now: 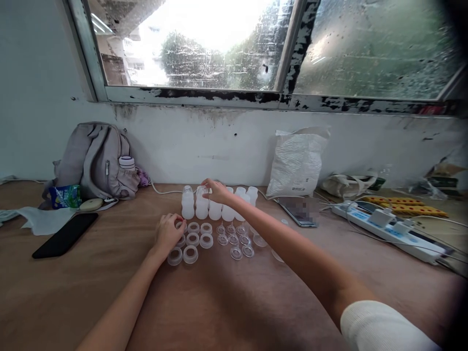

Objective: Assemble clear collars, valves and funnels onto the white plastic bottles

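Note:
Small translucent white bottles (215,211) stand upright in rows near the back of the table. My right hand (217,190) reaches over them, its fingers closed on a clear domed cap (201,191) at the top of the second front bottle from the left. A similar clear cap (187,189) tops the leftmost bottle. In front lie several translucent screw rings (190,254), with my left hand (169,233) at their left side, its fingers curled at a back ring that they partly hide. Several clear teat-shaped pieces (236,253) lie right of the rings.
A grey backpack (93,161) and a black phone (66,235) are at the left. Behind on the right stand a white plastic bag (298,163), another phone (298,212) and a power strip (391,231) with cables. Flat clear discs (260,240) lie partly under my right forearm.

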A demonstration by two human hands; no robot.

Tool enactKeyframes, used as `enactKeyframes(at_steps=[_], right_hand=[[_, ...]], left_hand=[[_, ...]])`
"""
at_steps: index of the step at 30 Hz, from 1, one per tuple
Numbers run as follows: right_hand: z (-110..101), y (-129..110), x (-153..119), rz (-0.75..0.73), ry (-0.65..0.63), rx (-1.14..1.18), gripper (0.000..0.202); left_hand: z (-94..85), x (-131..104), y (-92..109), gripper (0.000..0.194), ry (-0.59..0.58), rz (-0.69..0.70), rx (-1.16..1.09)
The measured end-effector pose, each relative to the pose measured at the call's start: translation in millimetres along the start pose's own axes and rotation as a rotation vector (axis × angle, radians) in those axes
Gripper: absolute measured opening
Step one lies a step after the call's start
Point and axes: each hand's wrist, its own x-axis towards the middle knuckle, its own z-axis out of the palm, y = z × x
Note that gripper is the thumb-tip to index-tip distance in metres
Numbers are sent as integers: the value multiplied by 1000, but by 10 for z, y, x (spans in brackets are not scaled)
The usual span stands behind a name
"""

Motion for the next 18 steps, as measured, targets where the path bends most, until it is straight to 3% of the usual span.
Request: enactKeyframes(at_steps=[7, 11, 13, 18], right_hand=[[-132, -34, -339, -70, 134, 10, 49], [-156, 4, -942, -135, 175, 20, 30], [-107, 41, -1324, -234, 180, 5, 22], [128, 187, -2064, -290, 78, -99, 19]], left_hand=[[-63, -23, 37, 19, 5, 81, 125], [-100, -45, 144, 22, 4, 153, 129], [-125, -85, 243, 22, -12, 198, 131], [-161, -257, 542, 19, -80, 325, 144]])
